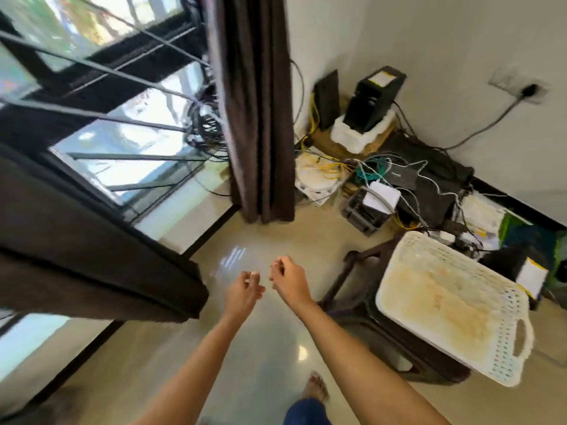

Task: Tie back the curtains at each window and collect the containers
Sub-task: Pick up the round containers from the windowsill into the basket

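To the left of the left hand, a dark brown curtain point(92, 240) crosses the view as one thick gathered bundle, its lower end close to that hand's wrist. Whether it is tied is not clear. Beyond it is the barred window point(122, 142). Straight ahead of both hands, well apart from them, a second brown curtain point(254, 102) hangs in loose upright folds down to the floor point(260, 338).

The left hand point(244, 291) and right hand point(288, 279) are held out side by side, just apart, over the floor. The fingers of both are loosely curled and hold nothing.

Right of the right hand, a white lattice basket point(506, 348) with a cut-out handle sits on a dark stool point(349, 289). Its inside looks yellowish, but blur hides whatever it contains. Beyond it, cables point(377, 167) and boxes lie along the wall.
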`<state>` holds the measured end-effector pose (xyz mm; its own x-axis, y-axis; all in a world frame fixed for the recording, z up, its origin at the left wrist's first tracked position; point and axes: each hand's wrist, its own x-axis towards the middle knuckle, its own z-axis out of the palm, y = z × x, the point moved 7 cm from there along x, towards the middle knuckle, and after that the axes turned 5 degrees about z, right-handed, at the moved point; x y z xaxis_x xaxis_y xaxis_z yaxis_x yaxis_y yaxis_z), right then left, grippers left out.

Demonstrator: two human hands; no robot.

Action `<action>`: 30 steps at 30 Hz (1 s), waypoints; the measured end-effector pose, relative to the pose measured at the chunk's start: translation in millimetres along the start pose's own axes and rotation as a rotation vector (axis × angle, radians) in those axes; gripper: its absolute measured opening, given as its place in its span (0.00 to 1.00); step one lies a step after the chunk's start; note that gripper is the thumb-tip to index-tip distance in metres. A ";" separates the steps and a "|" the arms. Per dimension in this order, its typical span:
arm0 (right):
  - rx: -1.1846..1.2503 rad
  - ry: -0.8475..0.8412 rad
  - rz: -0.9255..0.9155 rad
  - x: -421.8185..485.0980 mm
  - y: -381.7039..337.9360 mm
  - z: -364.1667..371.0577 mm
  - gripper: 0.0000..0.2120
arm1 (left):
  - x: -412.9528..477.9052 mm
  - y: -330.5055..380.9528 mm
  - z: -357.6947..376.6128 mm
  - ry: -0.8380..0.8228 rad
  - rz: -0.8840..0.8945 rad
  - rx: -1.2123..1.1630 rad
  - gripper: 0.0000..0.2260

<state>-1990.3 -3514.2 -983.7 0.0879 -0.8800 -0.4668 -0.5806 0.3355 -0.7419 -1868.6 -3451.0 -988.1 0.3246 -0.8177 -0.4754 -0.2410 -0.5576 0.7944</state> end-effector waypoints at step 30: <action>-0.419 -0.536 -0.258 -84.0 -175.4 490.0 0.25 | -90.7 -349.3 -383.3 0.563 -0.434 -0.351 0.10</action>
<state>-1499.3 -3334.4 -1050.2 0.5861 -0.5916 -0.5536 -0.7398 -0.1122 -0.6634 -1463.3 -3127.3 -1077.5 0.7603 -0.2897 -0.5815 0.2851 -0.6555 0.6993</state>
